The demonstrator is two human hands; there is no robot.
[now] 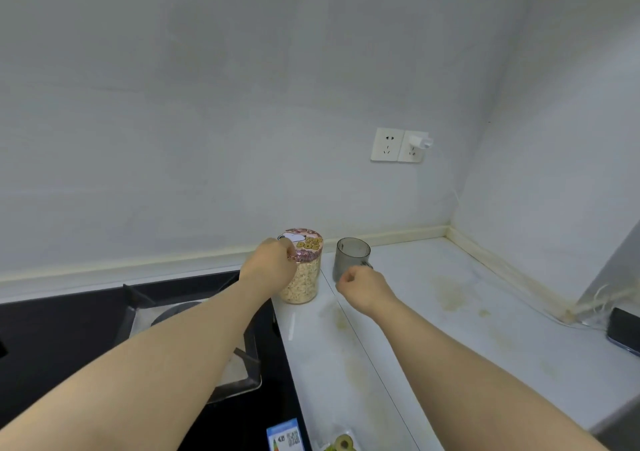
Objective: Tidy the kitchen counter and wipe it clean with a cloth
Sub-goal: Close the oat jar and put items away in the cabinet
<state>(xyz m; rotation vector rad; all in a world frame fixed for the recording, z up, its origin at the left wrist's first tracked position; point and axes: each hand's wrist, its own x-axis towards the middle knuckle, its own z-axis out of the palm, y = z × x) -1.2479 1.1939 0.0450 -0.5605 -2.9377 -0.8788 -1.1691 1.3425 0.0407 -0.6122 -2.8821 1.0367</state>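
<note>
Tidying seems barely begun: the jar (305, 279) of flakes and the grey cup (349, 252) stand side by side at the back of the counter (408, 329), near the wall. The left hand (272, 264) grips the jar at its lid. The right hand (364, 286) is curled at the cup's handle, but I cannot tell whether it grips. Yellowish stains (450, 294) mark the pale counter and no cloth shows, so wiping remains.
</note>
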